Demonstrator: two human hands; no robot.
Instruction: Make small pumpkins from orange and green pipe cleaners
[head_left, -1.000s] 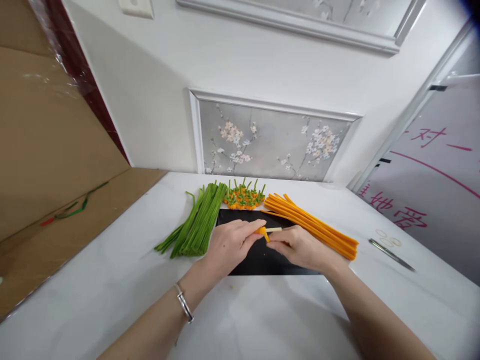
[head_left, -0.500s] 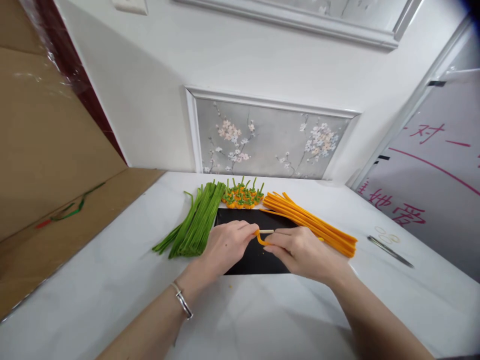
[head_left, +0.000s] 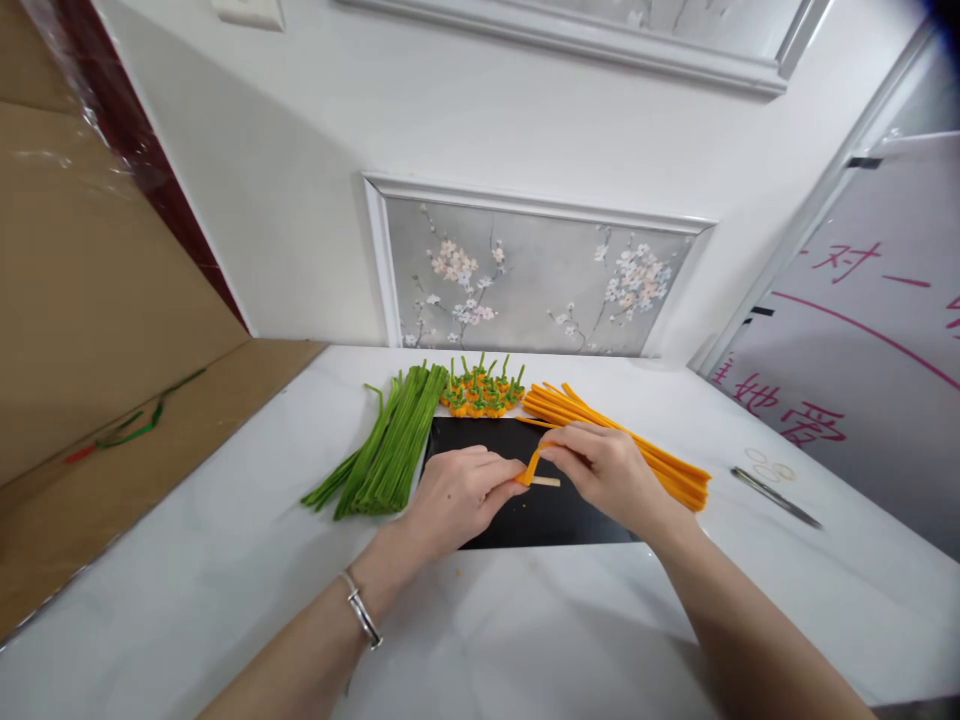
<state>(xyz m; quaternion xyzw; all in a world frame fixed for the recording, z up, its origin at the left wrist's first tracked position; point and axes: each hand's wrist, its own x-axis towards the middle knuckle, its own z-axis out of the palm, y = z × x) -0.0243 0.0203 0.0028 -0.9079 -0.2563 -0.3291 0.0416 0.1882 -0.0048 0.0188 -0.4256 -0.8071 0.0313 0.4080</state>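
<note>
Over a black mat [head_left: 517, 525], my left hand [head_left: 465, 495] is closed on a thin pale wooden stick [head_left: 547, 482], whose bare end sticks out to the right. An orange pipe cleaner [head_left: 532, 467] bends up from the stick at the left fingertips. My right hand [head_left: 607, 465] pinches the pipe cleaner's other part, above and to the right of the stick. Beyond the mat stand several small orange pieces with green tops and stems [head_left: 480, 390]. How far the pipe cleaner wraps round the stick is hidden by the left fingers.
Green pipe cleaners [head_left: 397, 445] lie bundled on the left, orange pipe cleaners [head_left: 630, 440] on the right. Farther right are metal tweezers [head_left: 776, 497] and pale rubber bands [head_left: 769, 467]. Cardboard [head_left: 112, 440] borders the white table [head_left: 225, 570] at left; a wall [head_left: 315, 250] closes the back.
My right hand has risen and pulled the pipe cleaner from below the stick to above it. The stick now tilts slightly down to the right, its end uncovered.
</note>
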